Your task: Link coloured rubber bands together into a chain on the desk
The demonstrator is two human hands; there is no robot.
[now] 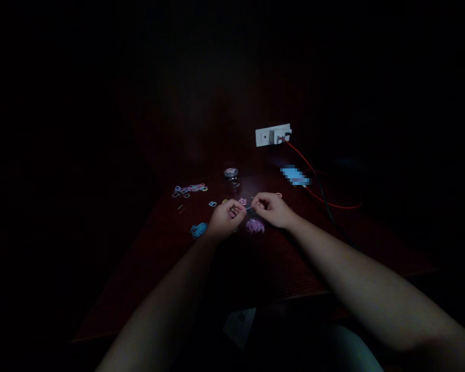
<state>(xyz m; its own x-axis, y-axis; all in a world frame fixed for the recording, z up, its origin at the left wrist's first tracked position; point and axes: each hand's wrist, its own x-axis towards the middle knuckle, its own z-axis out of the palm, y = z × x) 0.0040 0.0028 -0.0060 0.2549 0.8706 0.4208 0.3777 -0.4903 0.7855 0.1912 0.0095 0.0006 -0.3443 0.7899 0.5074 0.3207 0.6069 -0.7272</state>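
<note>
A thin, pale hair tie (pixel 248 208) is drawn out straight between my two hands above the table. My left hand (pixel 229 214) pinches one end, its fingers curled in. At the other end, the fingertips of my right hand (pixel 270 207) are closed on it. Below my right hand lies a heap of purple hair ties (pixel 255 226). Beside my left wrist is a heap of blue hair ties (pixel 199 230). Just beyond the hands sit a few pink hair ties (pixel 242 201). The dim light hides finer detail.
Mixed coloured hair ties (pixel 189 189) lie at the back left of the dark red table (pixel 158 258). A clear lidded jar (pixel 231 177) stands at the back. A blurred-out bright phone-like object (pixel 295 175) and a red cable (pixel 333 205) lie right, below a wall socket (pixel 264 137).
</note>
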